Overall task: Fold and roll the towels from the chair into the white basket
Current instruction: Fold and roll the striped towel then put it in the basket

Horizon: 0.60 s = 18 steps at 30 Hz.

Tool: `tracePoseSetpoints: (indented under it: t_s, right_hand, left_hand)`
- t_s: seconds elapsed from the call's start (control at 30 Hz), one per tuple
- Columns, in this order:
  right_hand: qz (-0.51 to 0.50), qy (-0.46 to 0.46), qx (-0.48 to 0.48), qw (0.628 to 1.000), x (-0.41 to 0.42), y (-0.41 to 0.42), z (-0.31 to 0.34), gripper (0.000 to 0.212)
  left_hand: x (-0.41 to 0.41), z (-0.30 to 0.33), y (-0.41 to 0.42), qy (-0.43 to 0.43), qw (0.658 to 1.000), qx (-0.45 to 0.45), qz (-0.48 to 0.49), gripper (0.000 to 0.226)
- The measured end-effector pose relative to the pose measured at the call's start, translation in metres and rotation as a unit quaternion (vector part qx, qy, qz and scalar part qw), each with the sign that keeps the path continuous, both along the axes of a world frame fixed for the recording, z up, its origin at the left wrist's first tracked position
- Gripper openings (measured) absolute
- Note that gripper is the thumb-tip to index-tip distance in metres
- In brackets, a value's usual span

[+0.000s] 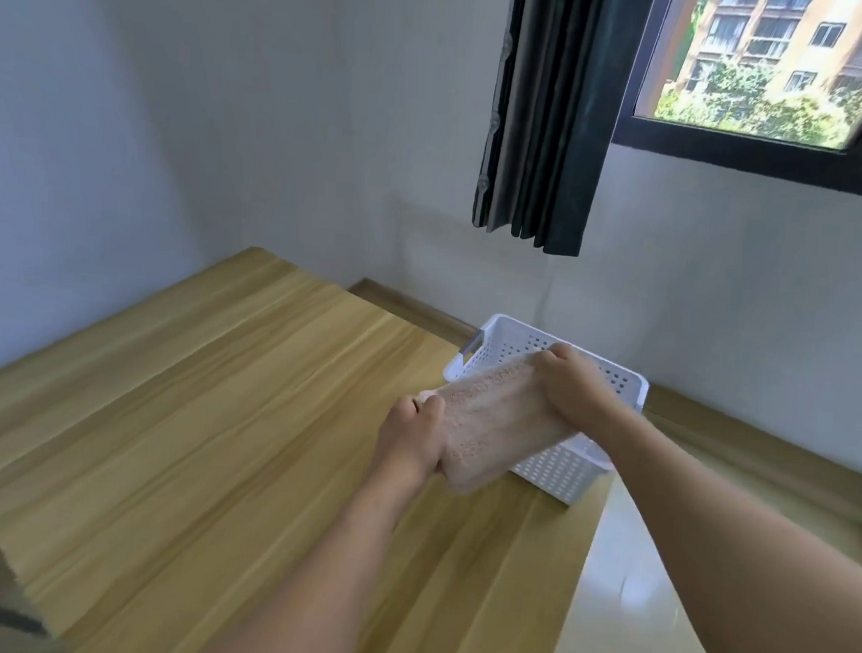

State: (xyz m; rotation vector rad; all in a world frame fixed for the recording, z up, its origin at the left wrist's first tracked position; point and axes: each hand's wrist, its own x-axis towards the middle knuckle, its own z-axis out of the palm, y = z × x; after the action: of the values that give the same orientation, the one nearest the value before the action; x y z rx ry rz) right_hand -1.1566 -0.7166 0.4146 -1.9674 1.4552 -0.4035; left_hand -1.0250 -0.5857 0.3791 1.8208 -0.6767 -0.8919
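Two bare forearms reach in from the bottom edge, the right one largest and cut off at the lower right corner. The left hand (413, 440) curls its fingers round the near, lower-left end of a pale pink rolled towel (493, 422), and the right hand (575, 387) grips the far, upper-right end, fingers folded over it. The towel hangs in the air between them, above the far right corner of the wooden table (198, 412) and partly over the white basket (557, 467). Its long axis runs diagonally, from lower left near the camera up to the right and away. The towel and hands are slightly blurred, so the weave and the roll's ends are hard to make out. The towel and right hand hide most of the basket's inside; whether anything lies in it cannot be told. The basket stands at the table's far right corner, its perforated near wall showing below the towel. A dark curtain (546, 115) hangs beside a window (773, 69), cut off at the top edge.
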Motion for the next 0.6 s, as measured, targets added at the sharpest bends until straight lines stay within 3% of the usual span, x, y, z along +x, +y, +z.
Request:
tracePoseSetpoints:
  t_s: [0.1, 0.23, 0.37, 0.43, 0.53, 0.6]
  right_hand:
    - [0.045, 0.053, -0.004, 0.998, -0.012, -0.083, -0.005, 0.027]
    - [0.132, 0.141, 0.000, 0.981, -0.031, -0.158, -0.031, 0.011]
    - [0.190, 0.201, 0.019, 0.961, -0.042, -0.210, -0.070, 0.031]
    - [0.226, 0.234, 0.030, 0.945, -0.043, -0.224, -0.087, 0.029]
    - [0.273, 0.279, 0.021, 0.921, -0.039, -0.236, -0.115, 0.014]
    - [0.293, 0.299, 0.011, 0.908, -0.038, -0.242, -0.133, 0.016]
  left_hand:
    - [-0.018, -0.001, -0.059, 0.016, 0.999, 0.022, -0.037, 0.012]
    - [-0.035, -0.021, -0.139, -0.081, 0.989, 0.086, -0.090, 0.006]
    - [-0.049, -0.047, -0.199, -0.145, 0.954, 0.201, -0.169, 0.022]
    - [-0.054, -0.062, -0.220, -0.173, 0.921, 0.281, -0.208, 0.017]
    - [-0.063, -0.082, -0.245, -0.185, 0.865, 0.381, -0.271, 0.027]
    - [-0.070, -0.091, -0.260, -0.224, 0.802, 0.437, -0.340, 0.029]
